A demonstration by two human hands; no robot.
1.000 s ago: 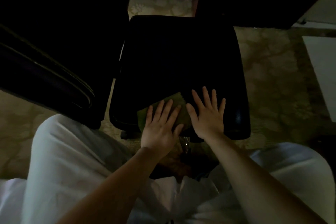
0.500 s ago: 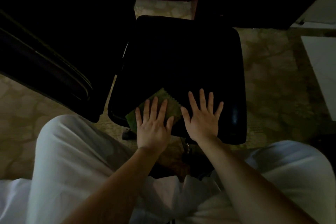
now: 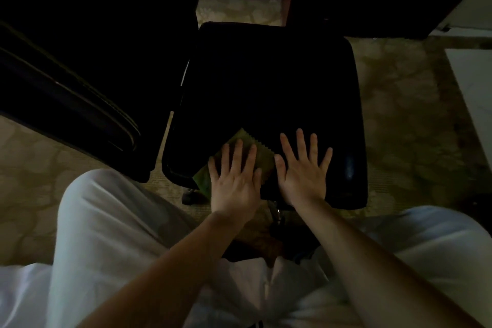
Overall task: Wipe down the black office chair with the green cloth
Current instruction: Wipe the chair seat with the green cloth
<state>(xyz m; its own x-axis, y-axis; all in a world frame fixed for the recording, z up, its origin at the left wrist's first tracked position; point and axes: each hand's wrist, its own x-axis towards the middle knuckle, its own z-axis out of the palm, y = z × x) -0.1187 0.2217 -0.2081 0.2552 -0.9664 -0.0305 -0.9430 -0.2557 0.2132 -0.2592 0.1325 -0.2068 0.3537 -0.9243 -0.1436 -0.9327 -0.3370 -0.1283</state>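
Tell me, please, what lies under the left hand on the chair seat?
The green cloth lies under the left hand, spread on the black chair seat; its zigzag far edge shows past the hand. The part beneath the palm is covered.

The green cloth point(image 3: 266, 161) lies flat under the left grip point(image 3: 234, 181). A zigzag-edged corner shows beyond the fingertips, and its near end hangs over the seat's front edge. The black chair point(image 3: 266, 82) has a glossy seat that lies beneath the right grip point(image 3: 303, 173) too.
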